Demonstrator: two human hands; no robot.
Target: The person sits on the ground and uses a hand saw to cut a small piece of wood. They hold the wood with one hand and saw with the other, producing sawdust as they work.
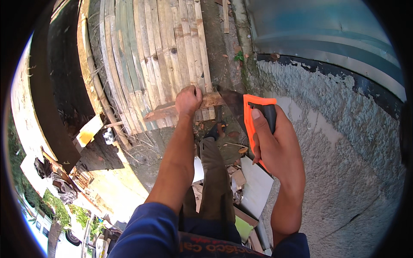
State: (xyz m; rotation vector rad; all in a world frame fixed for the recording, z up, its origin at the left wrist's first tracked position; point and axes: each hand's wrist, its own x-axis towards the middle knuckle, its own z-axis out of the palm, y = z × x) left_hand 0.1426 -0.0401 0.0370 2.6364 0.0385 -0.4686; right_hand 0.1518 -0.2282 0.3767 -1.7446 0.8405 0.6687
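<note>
My right hand point(277, 148) is wrapped round the orange and black handle of a handsaw point(248, 118), the thumb lying along its side. The saw's dark blade points away and to the left, against the right end of a rough wooden board point(161, 112). That board lies crosswise over the near end of a bamboo slat platform point(150, 47), and its right end sticks out past the slats. My left hand point(188, 101) is closed on the board near its middle, pressing it onto the slats. The fingertips of this hand are partly hidden.
A rough grey wall point(335, 142) rises close on my right, below a metal sheet point(318, 30). Pale panels point(256, 187) and scraps lie by my legs. A bamboo pole point(97, 81) runs along the platform's left side. My shoe point(214, 131) is just below the board.
</note>
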